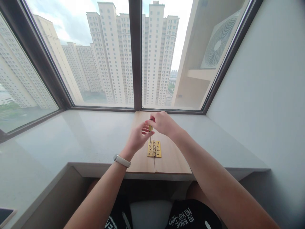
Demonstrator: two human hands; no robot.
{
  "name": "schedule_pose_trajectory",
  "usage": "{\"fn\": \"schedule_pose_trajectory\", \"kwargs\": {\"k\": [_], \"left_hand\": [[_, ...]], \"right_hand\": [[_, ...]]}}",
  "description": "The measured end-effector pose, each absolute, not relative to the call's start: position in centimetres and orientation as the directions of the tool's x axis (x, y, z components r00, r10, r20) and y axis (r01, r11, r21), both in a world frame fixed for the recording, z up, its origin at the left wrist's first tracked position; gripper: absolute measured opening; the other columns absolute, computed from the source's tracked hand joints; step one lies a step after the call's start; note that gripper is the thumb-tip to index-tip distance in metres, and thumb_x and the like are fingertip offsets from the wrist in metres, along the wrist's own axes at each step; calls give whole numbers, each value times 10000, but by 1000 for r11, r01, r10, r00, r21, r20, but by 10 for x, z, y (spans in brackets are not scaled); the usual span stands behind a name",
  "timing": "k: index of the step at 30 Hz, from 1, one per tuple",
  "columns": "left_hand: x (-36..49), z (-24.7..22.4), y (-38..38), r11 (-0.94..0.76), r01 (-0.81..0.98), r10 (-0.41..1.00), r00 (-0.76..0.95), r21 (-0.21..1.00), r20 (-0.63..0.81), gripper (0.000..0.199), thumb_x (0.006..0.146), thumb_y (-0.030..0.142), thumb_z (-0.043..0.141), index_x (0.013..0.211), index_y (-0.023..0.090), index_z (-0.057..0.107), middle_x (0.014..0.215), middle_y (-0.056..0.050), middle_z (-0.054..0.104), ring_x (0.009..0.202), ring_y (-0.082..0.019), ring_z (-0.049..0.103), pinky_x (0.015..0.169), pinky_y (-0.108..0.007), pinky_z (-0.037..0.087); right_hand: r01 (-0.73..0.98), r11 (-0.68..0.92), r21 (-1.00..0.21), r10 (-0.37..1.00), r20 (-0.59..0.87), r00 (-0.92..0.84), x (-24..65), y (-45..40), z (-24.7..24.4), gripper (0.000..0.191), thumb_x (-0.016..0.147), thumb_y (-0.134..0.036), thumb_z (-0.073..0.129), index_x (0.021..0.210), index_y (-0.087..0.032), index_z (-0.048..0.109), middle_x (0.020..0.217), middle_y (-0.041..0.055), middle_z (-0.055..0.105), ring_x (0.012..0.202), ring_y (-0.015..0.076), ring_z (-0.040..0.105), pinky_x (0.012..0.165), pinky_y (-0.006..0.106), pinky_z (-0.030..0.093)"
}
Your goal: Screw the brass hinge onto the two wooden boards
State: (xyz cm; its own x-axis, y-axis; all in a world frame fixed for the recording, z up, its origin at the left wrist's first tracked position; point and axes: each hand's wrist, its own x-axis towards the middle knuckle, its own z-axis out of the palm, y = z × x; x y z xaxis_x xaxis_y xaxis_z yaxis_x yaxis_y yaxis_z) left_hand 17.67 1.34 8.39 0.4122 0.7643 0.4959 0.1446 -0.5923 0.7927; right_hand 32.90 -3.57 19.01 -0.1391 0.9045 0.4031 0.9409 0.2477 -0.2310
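Pinched near its top between the thumb and fingers of the bare right hand (165, 123), one slim screwdriver with a yellow-and-black handle (150, 128) and a thin metal shaft is held close to upright; its handle is also ringed by the curled fingers and thumb of the bare left hand (137, 137), set at eight o'clock from it, though how firmly these are pressed cannot be told. By this sharing, it may be judged, the tool is steadied from two sides and kept from tilting. Its tip is aimed at six o'clock, onto or just above the upper part of the left leaf of a rectangular, brass-coloured metal hinge (157, 151); whether a screw head is met there is too small to be seen. The hinge is laid open and flat, its knuckle set along the seam between two pale wooden boards (140, 163), probably so that one leaf is borne by each. Both boards are rested on a smooth white sill (102, 136), below a dark brown window frame (135, 57) at twelve o'clock. A pale wristband (122, 161) is worn at seven o'clock, on the left wrist. Counted: two hands, one screwdriver, one hinge of two leaves, two boards, one wristband; the hinge's holes are too small to be counted surely.
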Motion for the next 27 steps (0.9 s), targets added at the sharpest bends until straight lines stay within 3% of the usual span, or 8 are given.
{"fn": "schedule_pose_trajectory", "kwargs": {"k": [5,7,14,19,27], "left_hand": [[182,93,11,-620,155,755,384,769,531,216,889,348,702,1030,186,684,849,-37,742,805,-193,714,726,-302,587],[182,92,11,-616,150,757,385,773,528,202,884,347,708,998,182,684,859,-42,749,815,-197,718,733,-306,589],[181,90,10,-596,125,760,406,793,507,220,887,368,709,1014,189,705,922,-54,767,866,-210,733,765,-326,601],[178,92,7,-599,141,755,426,788,498,258,877,383,723,1059,202,705,944,-53,768,881,-213,736,781,-342,609],[181,96,7,-652,191,741,362,733,565,228,863,332,736,1053,218,686,879,-22,750,804,-189,723,722,-320,600]], "right_hand": [[906,339,-254,883,417,-214,331,-38,191,137,944,-288,622,990,-187,704,955,84,718,849,192,620,741,300,404],[873,396,-284,877,398,-268,334,-39,193,166,939,-195,586,1055,-204,704,1032,78,724,881,184,623,781,300,416],[851,378,-365,908,327,-263,340,-43,198,194,914,-131,545,949,-188,727,881,52,725,754,150,599,706,275,410],[889,339,-309,901,378,-212,337,-42,195,125,898,-210,607,810,-179,690,742,30,664,680,138,543,660,273,377],[960,221,-174,893,431,-128,329,-38,189,300,945,-417,605,774,-174,649,697,50,640,673,165,548,617,289,336]]}}
